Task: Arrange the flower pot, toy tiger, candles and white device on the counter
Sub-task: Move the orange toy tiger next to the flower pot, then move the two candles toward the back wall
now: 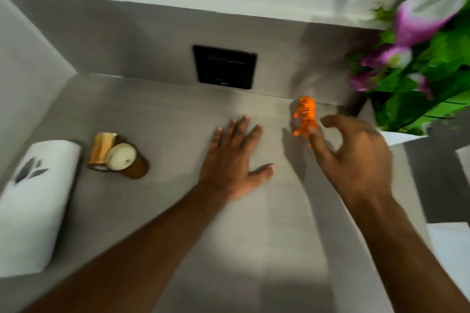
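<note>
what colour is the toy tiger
Orange with black stripes: the toy tiger, seen in the head view.

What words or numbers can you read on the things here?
None can be read.
White device: a grey leaf-shaped logo, no letters.
Black wall plate: a tiny mark near its bottom edge, too small and blurred to read.
Toy tiger: only stripes.

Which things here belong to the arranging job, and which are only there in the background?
Belong to the job:
- toy tiger, at the right hand
- candles
- white device
- flower pot, mostly hidden under its flowers

Only there:
- black wall socket
- the left hand rests flat on the counter, holding nothing
</note>
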Available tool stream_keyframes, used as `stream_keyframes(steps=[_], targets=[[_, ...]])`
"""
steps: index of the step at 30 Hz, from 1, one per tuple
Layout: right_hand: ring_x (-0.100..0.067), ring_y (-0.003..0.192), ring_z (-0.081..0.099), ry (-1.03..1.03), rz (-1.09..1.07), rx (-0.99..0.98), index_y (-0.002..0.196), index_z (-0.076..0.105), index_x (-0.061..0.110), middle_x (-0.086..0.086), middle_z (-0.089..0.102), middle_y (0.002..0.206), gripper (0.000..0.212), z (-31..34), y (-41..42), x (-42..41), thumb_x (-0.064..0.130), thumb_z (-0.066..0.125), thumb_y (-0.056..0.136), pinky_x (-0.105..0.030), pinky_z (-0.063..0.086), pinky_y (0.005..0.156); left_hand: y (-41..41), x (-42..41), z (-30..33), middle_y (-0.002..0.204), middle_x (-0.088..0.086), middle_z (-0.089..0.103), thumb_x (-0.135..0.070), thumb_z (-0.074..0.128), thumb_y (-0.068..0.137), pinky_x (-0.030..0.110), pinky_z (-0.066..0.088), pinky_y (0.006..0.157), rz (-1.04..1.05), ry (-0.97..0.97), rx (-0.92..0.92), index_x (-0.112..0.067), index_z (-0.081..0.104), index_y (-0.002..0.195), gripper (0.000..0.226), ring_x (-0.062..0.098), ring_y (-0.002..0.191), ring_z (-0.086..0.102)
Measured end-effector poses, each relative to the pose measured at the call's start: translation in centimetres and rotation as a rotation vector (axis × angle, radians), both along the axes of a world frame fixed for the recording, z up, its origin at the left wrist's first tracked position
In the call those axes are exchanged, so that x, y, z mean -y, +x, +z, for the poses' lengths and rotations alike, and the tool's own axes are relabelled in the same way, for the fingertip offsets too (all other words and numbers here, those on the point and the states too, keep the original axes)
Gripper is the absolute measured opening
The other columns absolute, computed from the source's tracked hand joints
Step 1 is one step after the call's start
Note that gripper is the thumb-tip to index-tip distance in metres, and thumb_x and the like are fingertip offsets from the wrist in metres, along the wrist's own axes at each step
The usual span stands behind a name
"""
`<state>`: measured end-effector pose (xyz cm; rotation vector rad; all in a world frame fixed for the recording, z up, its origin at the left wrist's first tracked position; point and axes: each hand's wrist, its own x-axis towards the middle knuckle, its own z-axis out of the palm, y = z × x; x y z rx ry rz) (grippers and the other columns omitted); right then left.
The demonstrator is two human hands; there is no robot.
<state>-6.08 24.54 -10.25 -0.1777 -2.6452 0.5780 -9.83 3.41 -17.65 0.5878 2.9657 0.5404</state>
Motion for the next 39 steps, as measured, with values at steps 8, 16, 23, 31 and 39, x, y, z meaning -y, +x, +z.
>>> stream_keyframes(steps=[8, 16, 23, 31, 39], targets=[[-0.020, 0.082, 0.073, -0.378, 0.392, 0.081, 0.091, 0.078, 0.014, -0.001, 0.077, 0.091, 0.014, -5.1, 6.1, 11.3, 0.025, 0.069, 0.089, -0.024, 0.053, 0.077, 8.0, 7.7, -0.5, 0.174, 0.000, 0.015, -0.060, 0.038, 0.095, 0.050, 0.012, 0.130, -0.101, -0.072, -0.016, -0.031, 0.021, 0.161, 0.073, 0.024, 0.161, 0.008], [-0.005, 0.075, 0.069, -0.794, 0.242, 0.200, 0.087, 0.074, 0.029, 0.016, 0.074, 0.084, 0.013, -6.5, 3.1, 17.0, 0.017, 0.074, 0.092, -0.010, 0.050, 0.068, 10.8, 16.2, 1.0, 0.164, 0.000, 0.041, -0.055, 0.053, 0.097, 0.039, 0.021, 0.129, 0.082, 0.167, 0.058, -0.023, 0.048, 0.150, 0.063, 0.016, 0.155, 0.028], [-0.011, 0.100, 0.062, -0.693, 0.485, 0.402, 0.122, 0.063, 0.033, 0.013, 0.066, 0.120, 0.048, -5.9, -0.4, 21.1, 0.018, 0.086, 0.083, -0.036, 0.060, 0.087, 11.6, 18.8, 2.8, 0.102, -0.004, 0.053, -0.034, 0.054, 0.094, 0.014, 0.046, 0.081, 0.715, 0.606, -0.177, -0.017, 0.061, 0.098, 0.020, 0.003, 0.088, 0.053], [-0.006, 0.121, 0.052, -0.437, 0.547, 0.369, 0.138, 0.048, 0.040, 0.019, 0.058, 0.131, 0.077, -5.8, -1.4, 27.2, 0.048, 0.086, 0.071, -0.047, 0.046, 0.107, 4.4, 20.4, 6.4, 0.154, 0.015, 0.042, -0.002, 0.067, 0.091, 0.044, 0.048, 0.112, 0.768, 0.276, -0.009, -0.009, 0.050, 0.145, 0.058, 0.033, 0.138, 0.048], [-0.005, 0.109, 0.067, -0.610, 0.320, 0.297, 0.121, 0.057, 0.050, 0.014, 0.067, 0.120, 0.064, -5.8, -1.9, 23.8, 0.042, 0.092, 0.068, -0.024, 0.058, 0.091, -0.1, 21.0, 5.6, 0.117, 0.008, 0.070, -0.061, 0.072, 0.086, 0.032, 0.043, 0.075, 0.804, 0.222, 0.218, -0.013, 0.062, 0.122, 0.061, 0.021, 0.097, 0.063]])
